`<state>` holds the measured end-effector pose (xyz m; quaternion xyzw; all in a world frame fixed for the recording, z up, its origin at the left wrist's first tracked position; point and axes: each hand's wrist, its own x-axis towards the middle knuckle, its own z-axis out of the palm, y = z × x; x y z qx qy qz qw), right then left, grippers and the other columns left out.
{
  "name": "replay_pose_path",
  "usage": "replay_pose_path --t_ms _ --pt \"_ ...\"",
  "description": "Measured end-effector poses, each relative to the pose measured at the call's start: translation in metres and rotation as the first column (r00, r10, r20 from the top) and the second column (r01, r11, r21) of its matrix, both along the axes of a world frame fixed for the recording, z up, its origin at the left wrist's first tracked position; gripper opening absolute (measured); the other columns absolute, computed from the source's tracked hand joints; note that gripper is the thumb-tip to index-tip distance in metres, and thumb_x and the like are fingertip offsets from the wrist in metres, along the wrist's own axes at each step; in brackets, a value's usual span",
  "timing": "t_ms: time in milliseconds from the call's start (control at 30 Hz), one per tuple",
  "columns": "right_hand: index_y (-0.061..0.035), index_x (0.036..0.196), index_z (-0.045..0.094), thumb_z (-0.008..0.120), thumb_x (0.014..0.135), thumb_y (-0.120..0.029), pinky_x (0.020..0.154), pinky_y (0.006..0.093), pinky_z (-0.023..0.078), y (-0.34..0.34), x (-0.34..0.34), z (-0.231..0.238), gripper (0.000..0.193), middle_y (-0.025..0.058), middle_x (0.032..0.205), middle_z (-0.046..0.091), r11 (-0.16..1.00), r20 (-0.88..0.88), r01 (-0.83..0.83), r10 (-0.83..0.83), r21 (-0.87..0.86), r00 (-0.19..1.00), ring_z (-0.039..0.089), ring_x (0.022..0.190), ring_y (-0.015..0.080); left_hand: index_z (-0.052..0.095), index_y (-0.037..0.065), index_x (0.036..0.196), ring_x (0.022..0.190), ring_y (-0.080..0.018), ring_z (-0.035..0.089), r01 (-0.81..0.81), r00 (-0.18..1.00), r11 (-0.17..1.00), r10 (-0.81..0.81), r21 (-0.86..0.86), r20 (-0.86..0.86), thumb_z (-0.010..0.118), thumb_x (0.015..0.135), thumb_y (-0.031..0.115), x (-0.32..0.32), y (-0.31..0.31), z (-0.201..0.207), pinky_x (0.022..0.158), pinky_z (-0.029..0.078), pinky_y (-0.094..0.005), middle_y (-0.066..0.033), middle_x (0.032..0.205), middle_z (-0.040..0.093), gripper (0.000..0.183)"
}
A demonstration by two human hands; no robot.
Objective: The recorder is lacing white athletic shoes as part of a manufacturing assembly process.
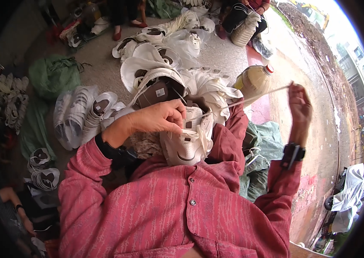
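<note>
One lace (257, 97) strung straight, and slips possible

Right hand (300, 103), out wide, grip pinched on the lace! Left hand (162, 118) right at the shoe (183, 150), low in front, toe inward; whether that grip is closed on anything, I can't tell. Danger, I'd say: too sharp a tug could tip the shoe or whip the lace out, should the left go slack. And those stacked shoes (212, 84) just beyond might snag it

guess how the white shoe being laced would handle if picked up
The shoe probably feels light, its upper dotted with small holes. It may give when squeezed, since that upper looks soft. Lifting it would likely tug or slacken the lace, which runs straight to the right hand.
</note>
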<state>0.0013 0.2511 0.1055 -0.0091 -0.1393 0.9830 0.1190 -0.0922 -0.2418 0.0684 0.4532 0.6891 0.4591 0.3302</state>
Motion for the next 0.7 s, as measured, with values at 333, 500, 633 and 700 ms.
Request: replay_pose_path --t_ms 333,500,633,700 --pt "0.011 0.124 0.049 0.048 0.1 -0.012 0.109 0.0479 0.039 0.088 0.03 0.031 0.033 0.0265 0.122 0.057 0.881 -0.137 0.281 -0.246 0.382 0.959 0.054 0.118 0.0344 0.063 0.006 0.116 0.089 -0.0079 0.049 -0.011 1.0 1.0 0.011 -0.023 0.014 0.07 0.086 0.014 -0.002 0.007 0.001 0.078 0.042 -0.0233 0.0015 0.101 0.052 0.033" --pt "0.0007 0.118 0.061 0.052 0.098 -0.024 0.071 0.0296 0.053 -0.086 0.002 0.001 0.033 0.0122 0.113 0.064 0.061 0.007 0.019 -0.403 0.998 0.915 0.065 0.084 0.0184 0.057 0.006 0.126 0.087 -0.0047 0.049 -0.109 0.97 0.987 0.08 0.118 0.231 0.063 0.093 0.013 -0.011 0.003 -0.021 0.078 0.042 -0.0218 0.0049 0.092 0.055 0.034" --pt "-0.0008 0.096 0.067 0.066 0.092 -0.019 0.06 0.0277 0.049 -0.201 0.023 -0.028 0.019 0.0033 0.083 0.068 -0.166 0.187 -0.202 -0.101 0.965 0.977 0.059 0.068 0.0087 0.058 0.005 0.125 0.087 -0.0045 0.049 -0.119 0.958 0.975 0.063 0.187 0.279 0.06 0.095 0.013 -0.011 0.007 -0.026 0.08 0.042 -0.0218 0.0053 0.093 0.055 0.031" --pt "-0.0034 0.083 0.064 0.072 0.087 -0.029 0.056 0.0329 0.048 -0.246 0.03 -0.026 0.027 0.0093 0.071 0.063 -0.561 0.202 -0.169 -0.003 0.811 0.979 0.06 0.06 0.0202 0.058 0.005 0.125 0.087 -0.0045 0.05 -0.113 0.948 0.973 0.045 0.2 0.315 0.06 0.095 0.013 -0.011 0.007 -0.027 0.081 0.042 -0.0218 0.0052 0.093 0.055 0.031"
